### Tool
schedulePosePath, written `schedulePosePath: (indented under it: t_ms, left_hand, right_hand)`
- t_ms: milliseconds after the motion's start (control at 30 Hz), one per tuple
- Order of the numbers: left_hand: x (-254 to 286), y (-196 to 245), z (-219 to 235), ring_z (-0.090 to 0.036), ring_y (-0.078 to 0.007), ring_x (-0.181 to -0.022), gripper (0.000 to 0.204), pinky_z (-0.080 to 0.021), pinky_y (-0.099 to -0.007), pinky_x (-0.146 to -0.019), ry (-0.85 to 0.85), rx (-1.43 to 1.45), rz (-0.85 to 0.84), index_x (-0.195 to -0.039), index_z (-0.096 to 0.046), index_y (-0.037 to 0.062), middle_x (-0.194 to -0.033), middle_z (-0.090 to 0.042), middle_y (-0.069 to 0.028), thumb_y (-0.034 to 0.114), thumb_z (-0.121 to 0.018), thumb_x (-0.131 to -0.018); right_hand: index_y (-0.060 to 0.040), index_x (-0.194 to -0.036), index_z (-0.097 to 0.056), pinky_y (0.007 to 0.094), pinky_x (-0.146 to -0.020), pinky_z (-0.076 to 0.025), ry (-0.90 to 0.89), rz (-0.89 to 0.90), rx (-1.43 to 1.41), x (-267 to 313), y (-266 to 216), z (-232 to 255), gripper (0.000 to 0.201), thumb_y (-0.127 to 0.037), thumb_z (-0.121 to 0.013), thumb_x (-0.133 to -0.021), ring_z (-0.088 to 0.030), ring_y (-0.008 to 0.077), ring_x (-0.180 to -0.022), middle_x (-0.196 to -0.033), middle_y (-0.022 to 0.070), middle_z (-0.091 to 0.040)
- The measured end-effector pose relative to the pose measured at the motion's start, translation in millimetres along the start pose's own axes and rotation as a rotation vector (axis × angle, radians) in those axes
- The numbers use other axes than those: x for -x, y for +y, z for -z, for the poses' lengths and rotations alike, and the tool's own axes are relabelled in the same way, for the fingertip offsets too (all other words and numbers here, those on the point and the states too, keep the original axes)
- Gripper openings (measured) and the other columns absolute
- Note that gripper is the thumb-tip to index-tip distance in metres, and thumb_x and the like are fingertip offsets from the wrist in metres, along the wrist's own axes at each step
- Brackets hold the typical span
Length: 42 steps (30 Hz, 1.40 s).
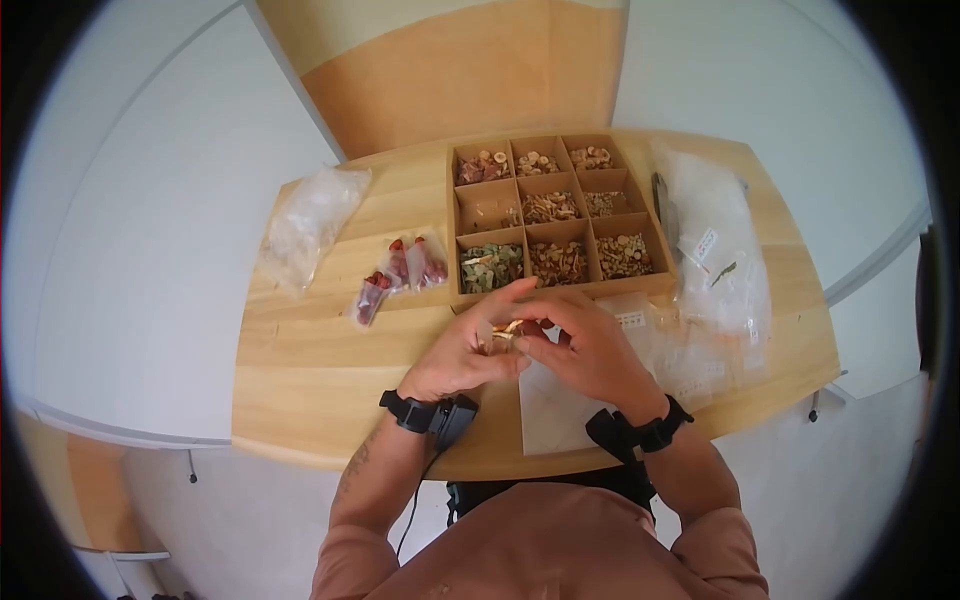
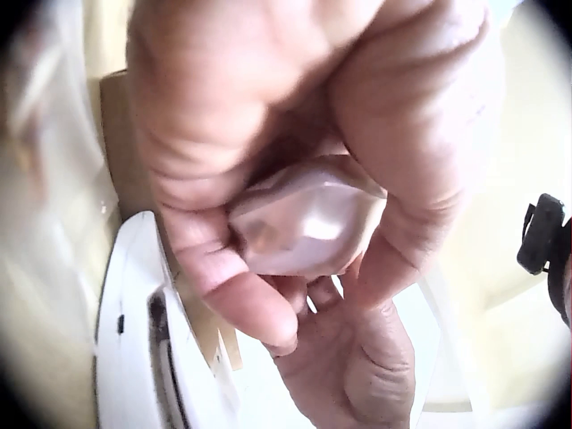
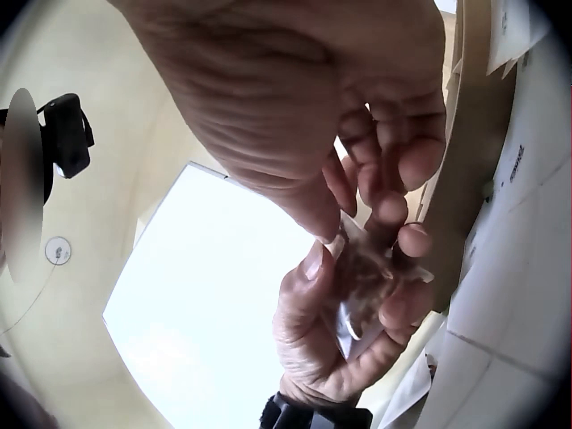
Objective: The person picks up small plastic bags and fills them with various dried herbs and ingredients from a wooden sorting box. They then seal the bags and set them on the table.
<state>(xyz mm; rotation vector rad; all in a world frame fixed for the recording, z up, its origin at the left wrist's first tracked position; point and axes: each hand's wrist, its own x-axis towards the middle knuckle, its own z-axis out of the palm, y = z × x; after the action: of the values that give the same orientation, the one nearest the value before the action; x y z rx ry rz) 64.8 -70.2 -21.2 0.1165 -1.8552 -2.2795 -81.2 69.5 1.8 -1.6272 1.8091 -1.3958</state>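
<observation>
Over the front of the table, my left hand (image 1: pixel 450 355) holds a small clear plastic bag (image 1: pixel 503 338), thumb and fingers curled round its sides. In the left wrist view, the translucent bag (image 2: pixel 308 223) bulges between thumb and fingers. Pale and reddish dried pieces show through the bag (image 3: pixel 365 290) in the right wrist view. My right hand (image 1: pixel 585 345) meets it from the other side, its thumb and bent fingers pinching at the bag's upper edge. The right fingertips are partly hidden in the head view.
A cardboard box (image 1: pixel 450 215) with dried herbs and slices in its compartments stands just beyond the hands. Several filled bags (image 1: pixel 400 268) lie left of it, near a larger plastic bag (image 1: pixel 315 220). More clear bags (image 1: pixel 715 240) lie at right; a white sheet (image 1: pixel 555 415) lies under the right hand.
</observation>
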Motion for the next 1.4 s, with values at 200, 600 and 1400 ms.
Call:
schedulePosePath:
  t_ms: [200,600,1400]
  left_hand:
    - [4,5,-6,-0.051,-0.0055,-0.111,0.08,-0.044,-0.0205,-0.086,0.026,-0.106,0.043,-0.154,-0.027,0.0027,-0.13,-0.057,-0.0032,-0.009,-0.062,-0.083]
    - [7,1,-11,-0.051,-0.0085,-0.112,0.062,-0.045,-0.0263,-0.094,0.187,-0.165,-0.014,-0.143,-0.046,0.0049,-0.132,-0.054,-0.0008,-0.009,-0.065,-0.086]
    - [16,13,-12,-0.056,-0.0041,-0.089,0.038,-0.049,-0.0224,-0.075,0.427,-0.273,0.037,-0.127,-0.058,0.0047,-0.101,-0.063,0.0021,0.002,-0.07,-0.091]
  right_hand:
    - [-0.0083,-0.102,-0.07,0.0387,-0.071,-0.051,0.006,0.119,0.047,-5,5,-5,0.019,-0.007,-0.068,-0.083,-0.063,0.0304,-0.086,-0.09,0.0108,-0.066]
    - [-0.0041,-0.098,-0.068,0.0371,-0.067,-0.051,0.088,-0.019,-0.051,-5,4,-2,0.012,-0.006,-0.068,-0.086,-0.065,0.0317,-0.079,-0.09,0.0137,-0.068]
    - [-0.0058,-0.112,-0.066,0.0277,-0.067,-0.05,0.107,-0.053,-0.18,-11,-9,10,0.02,-0.008,-0.065,-0.092,-0.063,0.0146,-0.081,-0.091,0.0076,-0.065]
